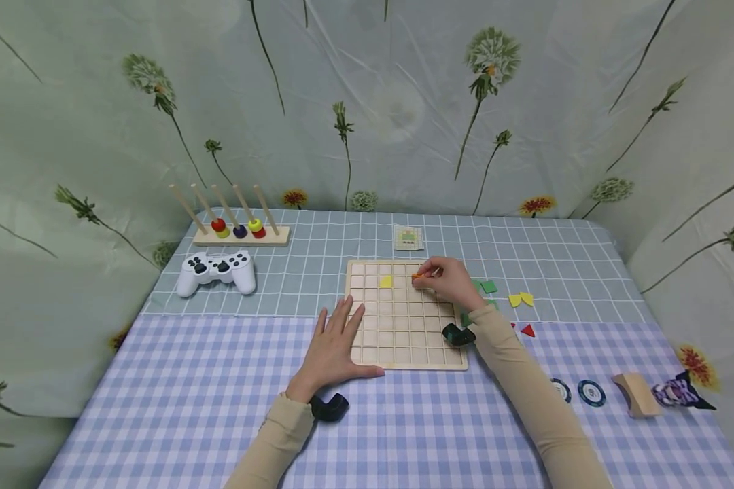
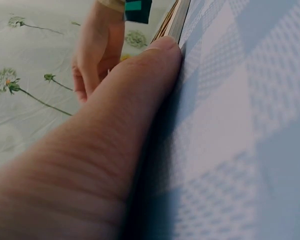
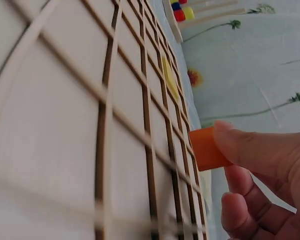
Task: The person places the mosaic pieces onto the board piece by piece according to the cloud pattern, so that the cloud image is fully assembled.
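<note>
Now the right hand (image 1: 448,278) pinches an orange piece (image 3: 204,148) over the wooden board (image 1: 404,338); the left hand (image 1: 331,351), fingers spread, rests at the board's near left corner.

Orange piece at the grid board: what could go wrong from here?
The orange piece, pinched in the right hand, might land across two squares of the board. The right cuff, beside loose green pieces in the head view, could nudge them. The left hand, at the board's edge, might shift it.

orange piece (image 3: 205,148): partly hidden | card (image 1: 408,238): print unreadable | right sleeve (image 1: 535,394): cut off
</note>
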{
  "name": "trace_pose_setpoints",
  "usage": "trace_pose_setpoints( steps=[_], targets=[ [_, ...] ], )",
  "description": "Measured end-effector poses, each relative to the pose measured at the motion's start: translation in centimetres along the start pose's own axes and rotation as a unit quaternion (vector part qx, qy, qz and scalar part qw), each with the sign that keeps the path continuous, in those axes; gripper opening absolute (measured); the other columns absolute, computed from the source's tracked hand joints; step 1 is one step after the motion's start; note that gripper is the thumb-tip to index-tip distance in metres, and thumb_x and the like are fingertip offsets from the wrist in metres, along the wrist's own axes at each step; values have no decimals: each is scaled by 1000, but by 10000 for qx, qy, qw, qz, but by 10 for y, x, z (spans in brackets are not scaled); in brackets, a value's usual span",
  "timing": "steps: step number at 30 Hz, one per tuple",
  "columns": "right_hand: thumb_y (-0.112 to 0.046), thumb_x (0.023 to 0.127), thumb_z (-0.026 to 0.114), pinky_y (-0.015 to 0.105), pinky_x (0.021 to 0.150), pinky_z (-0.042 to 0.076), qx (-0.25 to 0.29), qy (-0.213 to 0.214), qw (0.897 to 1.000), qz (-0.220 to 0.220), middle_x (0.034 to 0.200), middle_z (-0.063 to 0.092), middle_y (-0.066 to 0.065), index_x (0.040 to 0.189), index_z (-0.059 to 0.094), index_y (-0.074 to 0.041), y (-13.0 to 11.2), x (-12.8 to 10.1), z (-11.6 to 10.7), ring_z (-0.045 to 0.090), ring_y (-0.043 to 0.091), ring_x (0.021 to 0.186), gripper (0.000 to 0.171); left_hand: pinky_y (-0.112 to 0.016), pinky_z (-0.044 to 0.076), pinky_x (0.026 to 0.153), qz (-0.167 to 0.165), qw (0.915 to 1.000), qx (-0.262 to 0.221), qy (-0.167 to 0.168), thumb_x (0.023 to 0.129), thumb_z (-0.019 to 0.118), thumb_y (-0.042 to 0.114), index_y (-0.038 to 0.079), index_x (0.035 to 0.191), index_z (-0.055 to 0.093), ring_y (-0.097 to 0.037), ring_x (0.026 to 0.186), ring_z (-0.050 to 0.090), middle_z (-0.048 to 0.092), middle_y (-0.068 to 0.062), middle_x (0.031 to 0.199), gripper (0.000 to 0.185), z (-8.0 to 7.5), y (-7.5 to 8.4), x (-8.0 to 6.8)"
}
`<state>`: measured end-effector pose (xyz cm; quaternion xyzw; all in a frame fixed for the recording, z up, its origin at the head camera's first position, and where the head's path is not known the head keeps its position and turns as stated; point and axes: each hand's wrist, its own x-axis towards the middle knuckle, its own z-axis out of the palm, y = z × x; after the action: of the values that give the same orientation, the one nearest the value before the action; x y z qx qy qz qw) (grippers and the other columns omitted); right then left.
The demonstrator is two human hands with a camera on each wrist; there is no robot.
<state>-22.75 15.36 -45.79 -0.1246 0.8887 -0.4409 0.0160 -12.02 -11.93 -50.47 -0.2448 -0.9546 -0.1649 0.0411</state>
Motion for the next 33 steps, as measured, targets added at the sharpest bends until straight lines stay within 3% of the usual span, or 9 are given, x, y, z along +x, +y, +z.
trace_pose_setpoints(
  steps=[13, 25, 33],
  targets=[
    [-13, 87, 70, 30, 60, 41, -238, -144, 9995, -173, 82, 65, 3, 89, 71, -6, -9, 13, 28, 50, 19, 65, 7, -52, 5, 112, 47, 9999, -24, 112, 63, 57, 84, 7, 151, 25, -30, 142, 10, 14, -17, 155, 121, 3, -1, 0],
    [-13, 87, 70, 38, 74, 48, -951, -103, 9946, -397, 87, 61, 5, 92, 74, -5, -10, 14, 33, 56, 22, 83, 10, -49, 2, 113, -31, 10000, -10, -19, 63, 59, 83, 9, 152, 22, -28, 143, 7, 12, -16, 156, 121, 1, 0, -1],
    [-9, 87, 69, 37, 73, 47, -1015, -98, 9936, -489, 86, 62, 4, 94, 75, -5, -9, 11, 33, 54, 21, 81, 10, -49, 1, 113, -40, 10000, -44, -6, 63, 56, 85, 8, 152, 22, -29, 143, 8, 11, -16, 156, 122, 0, 0, 0]
  ],
)
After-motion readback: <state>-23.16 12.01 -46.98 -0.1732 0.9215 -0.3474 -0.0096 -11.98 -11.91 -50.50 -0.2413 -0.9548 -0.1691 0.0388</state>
